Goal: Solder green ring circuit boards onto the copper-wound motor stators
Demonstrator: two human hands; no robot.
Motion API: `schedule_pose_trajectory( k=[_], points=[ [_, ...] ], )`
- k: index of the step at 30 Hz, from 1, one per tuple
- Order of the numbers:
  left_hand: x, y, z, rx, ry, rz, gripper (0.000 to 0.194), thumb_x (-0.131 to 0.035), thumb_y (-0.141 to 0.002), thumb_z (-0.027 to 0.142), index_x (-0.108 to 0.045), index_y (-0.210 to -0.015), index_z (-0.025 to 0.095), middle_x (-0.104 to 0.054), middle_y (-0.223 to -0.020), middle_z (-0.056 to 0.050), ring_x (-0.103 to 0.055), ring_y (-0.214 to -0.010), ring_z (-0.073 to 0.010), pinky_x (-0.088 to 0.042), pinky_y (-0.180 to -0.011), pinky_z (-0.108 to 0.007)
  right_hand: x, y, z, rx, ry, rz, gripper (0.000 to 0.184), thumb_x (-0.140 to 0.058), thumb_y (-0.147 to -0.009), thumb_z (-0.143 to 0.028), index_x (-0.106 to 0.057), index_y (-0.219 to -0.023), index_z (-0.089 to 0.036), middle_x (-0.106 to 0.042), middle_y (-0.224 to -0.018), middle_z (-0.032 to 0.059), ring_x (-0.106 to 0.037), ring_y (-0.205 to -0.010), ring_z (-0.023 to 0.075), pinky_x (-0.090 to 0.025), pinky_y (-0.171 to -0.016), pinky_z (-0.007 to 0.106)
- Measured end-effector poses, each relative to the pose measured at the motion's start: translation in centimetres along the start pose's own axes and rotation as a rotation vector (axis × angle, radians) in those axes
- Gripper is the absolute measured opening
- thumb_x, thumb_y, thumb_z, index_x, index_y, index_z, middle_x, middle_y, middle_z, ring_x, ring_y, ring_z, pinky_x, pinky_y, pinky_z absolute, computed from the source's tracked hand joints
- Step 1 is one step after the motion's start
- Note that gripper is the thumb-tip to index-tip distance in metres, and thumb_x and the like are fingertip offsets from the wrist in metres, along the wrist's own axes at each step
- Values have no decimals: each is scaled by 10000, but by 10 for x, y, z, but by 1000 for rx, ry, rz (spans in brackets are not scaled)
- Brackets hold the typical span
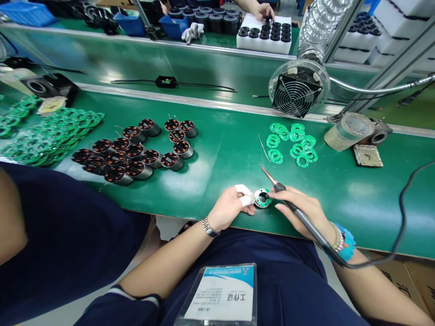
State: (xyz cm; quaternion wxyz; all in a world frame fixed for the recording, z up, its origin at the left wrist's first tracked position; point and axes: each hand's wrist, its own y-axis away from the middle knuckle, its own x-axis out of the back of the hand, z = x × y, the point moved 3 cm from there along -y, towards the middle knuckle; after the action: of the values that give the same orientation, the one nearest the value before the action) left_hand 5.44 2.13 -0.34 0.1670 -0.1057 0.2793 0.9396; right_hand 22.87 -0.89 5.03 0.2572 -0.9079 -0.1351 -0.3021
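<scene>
My left hand [234, 203], with white finger covers on thumb and forefinger, pinches the left edge of a motor stator topped by a green ring-shaped circuit board [258, 203] near the table's front edge. A soldering iron [295, 209] lies in my right hand [306, 210], its tip pointing up and left, away from the board. The fingertips of that hand are at the board's right side; whether they press on it I cannot tell. Beyond my hands lie loose green ring boards [297, 132] and a thin wire [263, 148].
Several copper-wound stators [135, 166] stand left of centre, with many green boards [50, 136] further left. A fume fan [295, 95], a cup [348, 131] and a sponge holder [367, 155] are at the right. A co-worker's hand [264, 11] touches parts in a white foam tray [263, 46]. The iron's cable [403, 208] loops right.
</scene>
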Motion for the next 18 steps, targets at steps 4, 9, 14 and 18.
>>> schedule_pose_trajectory(
  k=[4,9,14,18],
  points=[
    [4,3,0,-62,-95,-2,128,-651,-676,211,-555,-706,131,-624,-581,-9,-613,-518,-117,-521,-553,-240,-15,-8,14,16,-16,-137,329,-539,-864,-177,-482,-1187,-210,-601,-1127,89,-576,-1061,194,-493,-895,335],
    [17,15,1,-478,-615,-43,183,-636,-736,230,-659,-916,205,-678,-960,-77,-635,-900,-194,-484,-869,-347,-19,-4,17,-71,28,-59,318,-568,-851,-209,-497,-1160,-214,-618,-1041,78,-608,-943,189,-517,-819,330],
    [12,16,-1,-561,-731,-131,107,-626,-753,234,-705,-825,225,-685,-932,-68,-622,-906,-190,-469,-872,-330,-25,8,10,-126,116,69,335,-569,-841,-192,-485,-1164,-209,-611,-1040,85,-593,-935,205,-514,-814,348],
    [1,7,0,-268,-339,-77,113,-679,-698,262,-659,-740,160,-657,-727,-38,-619,-672,-144,-517,-664,-271,-27,14,2,-116,160,130,361,-575,-834,-181,-477,-1181,-189,-609,-995,96,-581,-906,214,-514,-795,366]
  ],
)
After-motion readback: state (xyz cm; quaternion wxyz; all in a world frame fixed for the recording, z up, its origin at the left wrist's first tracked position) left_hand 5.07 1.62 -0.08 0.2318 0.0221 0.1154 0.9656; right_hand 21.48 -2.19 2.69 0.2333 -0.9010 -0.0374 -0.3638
